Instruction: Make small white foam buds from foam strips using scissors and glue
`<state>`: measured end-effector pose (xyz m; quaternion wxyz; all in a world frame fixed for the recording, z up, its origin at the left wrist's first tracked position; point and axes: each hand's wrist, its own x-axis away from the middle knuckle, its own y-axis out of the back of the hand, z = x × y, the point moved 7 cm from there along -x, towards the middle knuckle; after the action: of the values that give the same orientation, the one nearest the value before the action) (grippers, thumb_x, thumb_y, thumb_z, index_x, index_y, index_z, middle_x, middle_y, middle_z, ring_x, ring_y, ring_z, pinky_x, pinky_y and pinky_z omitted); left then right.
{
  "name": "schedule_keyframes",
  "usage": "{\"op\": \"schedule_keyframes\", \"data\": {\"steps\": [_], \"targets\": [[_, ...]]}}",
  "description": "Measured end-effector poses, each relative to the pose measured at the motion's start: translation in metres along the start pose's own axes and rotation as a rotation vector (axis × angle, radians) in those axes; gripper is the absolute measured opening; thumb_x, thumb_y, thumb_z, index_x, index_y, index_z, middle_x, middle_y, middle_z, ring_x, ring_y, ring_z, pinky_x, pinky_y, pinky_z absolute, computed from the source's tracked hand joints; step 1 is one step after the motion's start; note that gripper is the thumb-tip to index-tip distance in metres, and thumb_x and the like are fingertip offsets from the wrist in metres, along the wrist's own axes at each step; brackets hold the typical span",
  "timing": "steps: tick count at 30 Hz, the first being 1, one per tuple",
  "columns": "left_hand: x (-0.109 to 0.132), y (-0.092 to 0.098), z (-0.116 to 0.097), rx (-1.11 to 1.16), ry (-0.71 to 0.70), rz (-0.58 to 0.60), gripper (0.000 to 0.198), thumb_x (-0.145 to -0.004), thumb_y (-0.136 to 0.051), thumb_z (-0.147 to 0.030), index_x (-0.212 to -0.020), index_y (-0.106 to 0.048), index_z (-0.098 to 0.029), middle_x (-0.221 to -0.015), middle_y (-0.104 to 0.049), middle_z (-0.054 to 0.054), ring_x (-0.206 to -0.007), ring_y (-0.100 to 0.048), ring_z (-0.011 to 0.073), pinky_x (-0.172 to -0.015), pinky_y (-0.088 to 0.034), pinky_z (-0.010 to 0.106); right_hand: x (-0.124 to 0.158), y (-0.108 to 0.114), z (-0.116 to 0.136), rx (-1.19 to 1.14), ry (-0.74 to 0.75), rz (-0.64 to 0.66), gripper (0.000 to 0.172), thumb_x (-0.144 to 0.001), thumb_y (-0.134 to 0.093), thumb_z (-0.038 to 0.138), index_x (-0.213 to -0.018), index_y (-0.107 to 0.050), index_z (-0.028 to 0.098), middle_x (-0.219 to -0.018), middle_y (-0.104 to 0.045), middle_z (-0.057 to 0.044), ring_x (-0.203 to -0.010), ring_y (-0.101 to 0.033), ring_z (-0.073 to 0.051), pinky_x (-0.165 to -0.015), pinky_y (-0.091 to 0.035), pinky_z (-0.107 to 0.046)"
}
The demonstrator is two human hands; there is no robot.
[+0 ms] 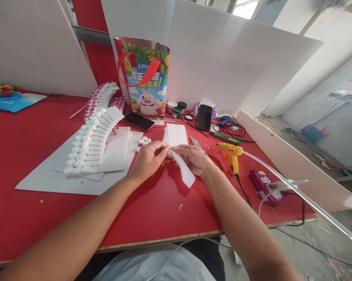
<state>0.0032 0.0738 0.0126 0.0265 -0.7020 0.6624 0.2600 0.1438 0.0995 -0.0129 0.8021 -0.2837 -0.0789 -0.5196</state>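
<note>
Both hands meet over the front middle of the red table, pinching one end of a white paper strip (184, 171). My left hand (149, 159) is closed, its thumb and forefinger at the strip's end. My right hand (193, 157) is closed on the same strip, whose free end hangs down toward me. Just behind the fingers lies a stack of white paper sheets (176, 134). Several small white rolled pieces (144, 141) sit left of the stack. Scissors (197, 143) lie beside my right hand, partly hidden by it.
Left, a curved row of white rolled flowers (84, 144) rests on white boards (117, 156). A yellow glue gun (232, 154) with a long clear stick and a purple power strip (265, 186) are on the right. Behind stand a printed bag (148, 84), paint jars (177, 112) and a phone (139, 121).
</note>
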Motion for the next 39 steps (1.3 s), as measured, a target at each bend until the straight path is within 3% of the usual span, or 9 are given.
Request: {"op": "schedule_keyframes", "data": {"steps": [6, 11, 13, 17, 22, 25, 29, 34, 39], "targets": [[0.003, -0.003, -0.009, -0.145, -0.119, -0.001, 0.019, -0.095, -0.058, -0.028, -0.089, -0.072, -0.018, -0.081, -0.074, 0.004, -0.072, -0.066, 0.017, -0.069, -0.05, 0.028, -0.001, 0.007, 0.002, 0.096, 0.075, -0.115, 0.013, -0.066, -0.08, 0.019, -0.066, -0.068, 0.016, -0.059, -0.067, -0.001, -0.053, -0.058, -0.012, -0.052, -0.046, -0.023], [0.006, -0.011, -0.012, -0.382, -0.248, 0.03, 0.023, -0.098, -0.051, -0.022, -0.086, -0.07, -0.017, -0.082, -0.072, 0.007, -0.075, -0.066, 0.0192, -0.069, -0.047, 0.03, 0.006, 0.007, 0.021, 0.563, 0.4, -0.305, 0.01, -0.066, -0.072, 0.019, -0.06, -0.064, 0.018, -0.058, -0.063, 0.002, -0.058, -0.054, -0.012, -0.055, -0.039, -0.024], [0.006, -0.012, -0.011, -0.488, -0.281, 0.036, 0.025, -0.1, -0.048, -0.022, -0.089, -0.07, -0.017, -0.082, -0.071, 0.007, -0.074, -0.065, 0.0193, -0.066, -0.045, 0.029, 0.009, 0.003, 0.023, 0.632, 0.471, -0.319, 0.008, -0.068, -0.071, 0.022, -0.063, -0.066, 0.019, -0.061, -0.065, 0.001, -0.061, -0.056, -0.013, -0.058, -0.041, -0.026], [0.006, -0.011, -0.013, -0.637, -0.356, 0.037, 0.03, -0.101, -0.044, -0.02, -0.093, -0.072, -0.016, -0.08, -0.068, 0.008, -0.068, -0.062, 0.0186, -0.061, -0.041, 0.029, 0.008, -0.001, 0.018, 0.478, 0.405, -0.239, 0.016, -0.068, -0.077, 0.033, -0.069, -0.071, 0.018, -0.066, -0.068, -0.001, -0.062, -0.057, -0.013, -0.058, -0.042, -0.026], [0.007, -0.012, -0.016, -0.564, -0.373, 0.056, 0.032, -0.103, -0.043, -0.019, -0.109, -0.074, -0.013, -0.088, -0.072, 0.01, -0.075, -0.067, 0.0194, -0.065, -0.046, 0.029, 0.006, 0.004, 0.012, 0.294, 0.273, -0.226, 0.022, -0.061, -0.082, 0.034, -0.066, -0.069, 0.017, -0.059, -0.066, 0.0, -0.054, -0.054, -0.012, -0.051, -0.038, -0.025], [0.007, -0.01, -0.018, -0.419, -0.332, 0.055, 0.031, -0.102, -0.047, -0.022, -0.114, -0.074, -0.014, -0.091, -0.074, 0.01, -0.08, -0.068, 0.0194, -0.07, -0.05, 0.029, 0.006, 0.007, 0.011, 0.266, 0.244, -0.227, 0.02, -0.061, -0.081, 0.032, -0.065, -0.068, 0.017, -0.058, -0.067, 0.0, -0.053, -0.055, -0.012, -0.049, -0.038, -0.025], [0.003, -0.005, -0.014, -0.121, -0.145, 0.035, 0.028, -0.099, -0.056, -0.032, -0.095, -0.078, -0.016, -0.08, -0.073, 0.006, -0.074, -0.066, 0.018, -0.071, -0.051, 0.029, 0.006, 0.006, 0.012, 0.275, 0.266, -0.215, 0.019, -0.06, -0.081, 0.03, -0.067, -0.068, 0.017, -0.061, -0.068, -0.001, -0.054, -0.056, -0.012, -0.052, -0.04, -0.025], [-0.001, -0.005, 0.014, 0.306, 0.222, 0.029, 0.024, -0.086, -0.074, -0.041, -0.089, -0.08, -0.018, -0.065, -0.068, 0.001, -0.064, -0.063, 0.0164, -0.069, -0.054, 0.031, 0.011, -0.002, 0.024, 0.417, 0.421, -0.179, 0.019, -0.069, -0.078, 0.035, -0.069, -0.068, 0.018, -0.066, -0.069, -0.001, -0.06, -0.058, -0.013, -0.056, -0.042, -0.026], [-0.003, -0.008, 0.029, 0.471, 0.333, 0.058, 0.03, -0.073, -0.085, -0.043, -0.087, -0.08, -0.017, -0.07, -0.069, 0.002, -0.066, -0.061, 0.0149, -0.073, -0.054, 0.032, 0.015, -0.007, 0.031, 0.612, 0.572, -0.169, 0.015, -0.077, -0.072, 0.032, -0.073, -0.069, 0.018, -0.07, -0.069, -0.001, -0.064, -0.058, -0.014, -0.061, -0.043, -0.027]]}}
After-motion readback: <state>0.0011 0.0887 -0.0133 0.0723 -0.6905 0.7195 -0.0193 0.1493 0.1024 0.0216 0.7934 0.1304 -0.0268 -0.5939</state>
